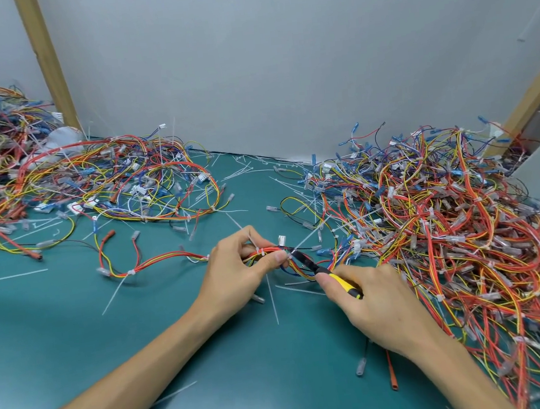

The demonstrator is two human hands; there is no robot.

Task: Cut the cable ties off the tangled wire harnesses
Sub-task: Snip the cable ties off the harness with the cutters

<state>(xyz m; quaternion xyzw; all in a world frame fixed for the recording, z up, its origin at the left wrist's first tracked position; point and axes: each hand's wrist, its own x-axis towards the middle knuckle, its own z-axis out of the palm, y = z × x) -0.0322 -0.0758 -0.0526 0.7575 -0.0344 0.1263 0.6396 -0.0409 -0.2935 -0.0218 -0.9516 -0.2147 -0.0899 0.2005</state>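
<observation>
Left hand (235,271) pinches a tied harness (154,261), right hand (379,306) grips yellow-handled cutters (343,281)

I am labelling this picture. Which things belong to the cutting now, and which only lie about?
In use: left hand, harness, cutters, right hand.
Lying about: left pile, right pile, cut ties on the mat.

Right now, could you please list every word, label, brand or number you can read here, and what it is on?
No text is legible anywhere.
The yellow-handled cutters in the right hand show no readable brand.
Any marks on the white connector are too small to tell.
</observation>
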